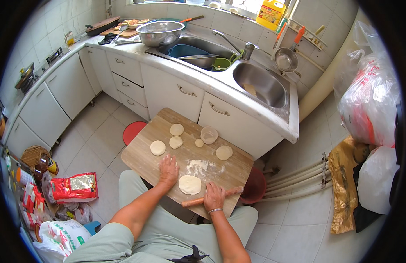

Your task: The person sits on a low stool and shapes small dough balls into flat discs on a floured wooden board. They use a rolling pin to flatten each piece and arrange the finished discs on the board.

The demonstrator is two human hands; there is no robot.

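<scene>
My right hand (213, 197) grips a wooden rolling pin (233, 191) that lies across the near right part of a floured wooden board (142, 136). Just left of it rests a flattened dough round (190, 184). My left hand (169, 170) is palm down at the board's left side, fingers slightly spread; a pale bit, maybe dough, shows by the fingertips, mostly hidden. Farther up sit dough rounds (157, 148), (176, 142), (176, 129) and another thin disc (224, 153). A small dough ball (199, 142) lies next to a clear plastic cup (209, 135). Loose flour (199, 167) is scattered mid-board.
White cabinets (171, 85) and a double sink (260, 85) stand beyond the board. A steel bowl (160, 34) is on the counter. A red stool (133, 131) and a red bucket (254, 185) flank the board. Bags (74, 187) crowd the left floor; pipes (298, 184) run at right.
</scene>
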